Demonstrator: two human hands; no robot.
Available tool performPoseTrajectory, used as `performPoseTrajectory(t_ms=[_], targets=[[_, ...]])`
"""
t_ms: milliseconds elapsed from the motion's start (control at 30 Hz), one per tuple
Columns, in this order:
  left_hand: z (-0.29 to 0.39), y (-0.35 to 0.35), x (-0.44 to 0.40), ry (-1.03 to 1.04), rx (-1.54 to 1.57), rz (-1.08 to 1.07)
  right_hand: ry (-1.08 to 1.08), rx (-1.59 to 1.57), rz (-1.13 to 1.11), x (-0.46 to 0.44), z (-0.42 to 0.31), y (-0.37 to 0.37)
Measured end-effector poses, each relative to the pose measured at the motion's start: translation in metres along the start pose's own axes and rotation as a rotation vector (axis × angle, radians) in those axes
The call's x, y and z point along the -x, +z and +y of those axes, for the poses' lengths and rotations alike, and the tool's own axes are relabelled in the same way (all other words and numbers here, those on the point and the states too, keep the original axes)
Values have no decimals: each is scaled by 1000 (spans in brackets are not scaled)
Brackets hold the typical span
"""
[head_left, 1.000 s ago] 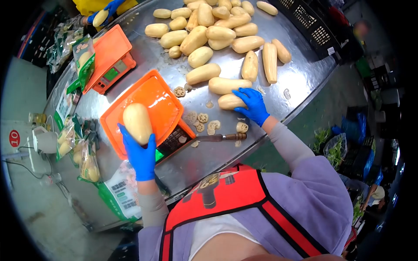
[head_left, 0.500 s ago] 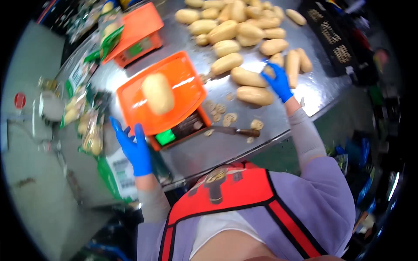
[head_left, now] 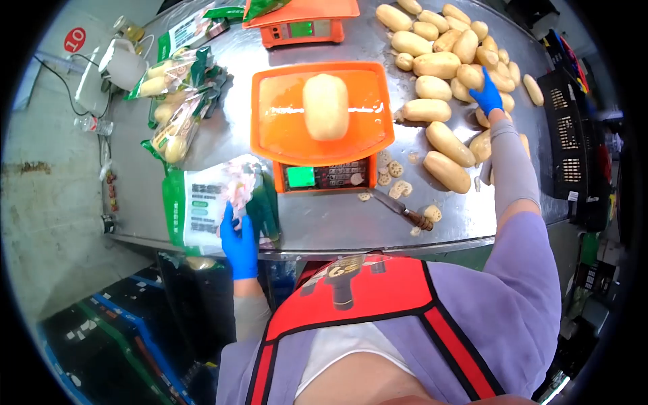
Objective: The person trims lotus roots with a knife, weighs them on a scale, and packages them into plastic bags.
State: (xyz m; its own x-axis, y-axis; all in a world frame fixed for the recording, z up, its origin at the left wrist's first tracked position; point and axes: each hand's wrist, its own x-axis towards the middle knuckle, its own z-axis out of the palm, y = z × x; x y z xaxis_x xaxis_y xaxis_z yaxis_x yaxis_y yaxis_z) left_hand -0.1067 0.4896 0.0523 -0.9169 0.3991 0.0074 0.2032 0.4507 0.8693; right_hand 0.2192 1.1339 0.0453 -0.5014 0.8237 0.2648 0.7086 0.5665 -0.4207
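Left hand (head_left: 239, 244), gloved in blue: fingers parted, at the stacked printed bags (head_left: 219, 202), contact unclear. Right hand (head_left: 487, 96), likewise gloved: thumb and forefinger apart at the pile of lotus roots (head_left: 436, 65), closure of grip indeterminable. One pale lotus root (head_left: 325, 108), lying on the orange scale (head_left: 277, 138), between both hands.

Place: produce packing area, workshop-like | Table: large metal table (head_left: 317, 226) with digital scale (head_left: 322, 152), second scale (head_left: 302, 25), loose lotus root pieces (head_left: 437, 65) | Packaging: printed bags (head_left: 202, 209), filled clear packs (head_left: 177, 131) | Surroundings: black plastic crate (head_left: 563, 135), stacked crates (head_left: 115, 344) below, stained wall (head_left: 40, 145) with red "10" sign (head_left: 75, 40)
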Motion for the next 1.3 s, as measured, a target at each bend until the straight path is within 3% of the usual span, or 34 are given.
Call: performPoseTrajectory(t_ms=[67, 133, 167, 200, 333, 433, 533, 600, 667, 700, 733, 800, 967, 1133, 1200, 1300], targets=[[-8, 2, 5, -85, -12, -27, 141, 272, -109, -2, -13, -7], [32, 2, 8, -224, 118, -47, 185, 310, -66, 3, -17, -7], [5, 1, 7, -149, 99, -39, 152, 211, -15, 8, -15, -5], [-20, -1, 2, -73, 78, -27, 116, 109, 33, 14, -17, -4], [29, 6, -10, -78, -9, -25, 109, -667, 70, 58, -87, -9], [32, 14, -25, -50, 65, -76, 306, -1033, -99, 99, -141, -28], [48, 30, -36, -9, 21, -96, 403, -1612, -71, 125, -168, -29], [55, 35, -40, 19, 25, -121, 401, -1568, -40, 131, -158, -33], [51, 34, -43, -28, 58, -118, 155, -730, -21, 133, -130, -39], [48, 32, -47, 64, -44, -82, 177, -486, 59, 137, -120, -42], [39, 28, -50, 66, -41, -87, 179, -482, 62, 140, -112, -49], [19, 19, -52, 323, -482, 46, 258, -46, -80, 143, -96, -61], [-17, 15, -42, 305, -667, -37, 244, 188, -136, 139, -88, -51], [-17, 17, -37, 338, -728, 1, 299, 181, -128, 133, -80, -31], [-19, 17, -36, 346, -728, 5, 417, 149, -199, 130, -81, -30], [-17, 17, -35, 344, -714, 8, 328, 153, -129, 129, -69, -22]])
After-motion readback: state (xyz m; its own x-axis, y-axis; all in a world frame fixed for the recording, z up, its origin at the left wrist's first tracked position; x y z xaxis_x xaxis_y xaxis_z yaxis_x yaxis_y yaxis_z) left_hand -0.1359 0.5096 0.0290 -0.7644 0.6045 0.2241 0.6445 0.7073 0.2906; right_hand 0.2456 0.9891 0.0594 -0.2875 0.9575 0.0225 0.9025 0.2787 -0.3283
